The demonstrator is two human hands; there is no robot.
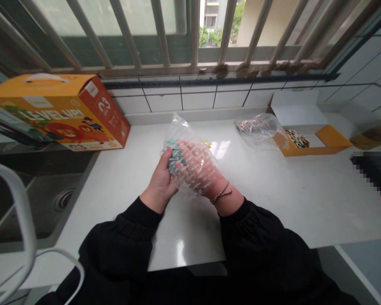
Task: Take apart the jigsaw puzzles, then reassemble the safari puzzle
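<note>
A clear plastic bag [195,180] with white print is held up over the counter in front of me. My right hand [198,163], a cord bracelet at its wrist, reaches inside the bag, so its fingers show through the film. They are curled against a clump of small teal pieces [175,157] that look like jigsaw puzzle pieces. On the other side my left hand [163,176] is closed on the bag and the clump, its thumb on top. Just behind the bag lie small yellow pieces [207,144], partly hidden.
An orange carton [104,112] marked "LEVEL UP!" stands at left by the sink [44,199]. To the right lie another clear bag [257,127] with pieces and an open orange box [324,146]. A white faucet [22,203] rises at near left. A barred window runs behind.
</note>
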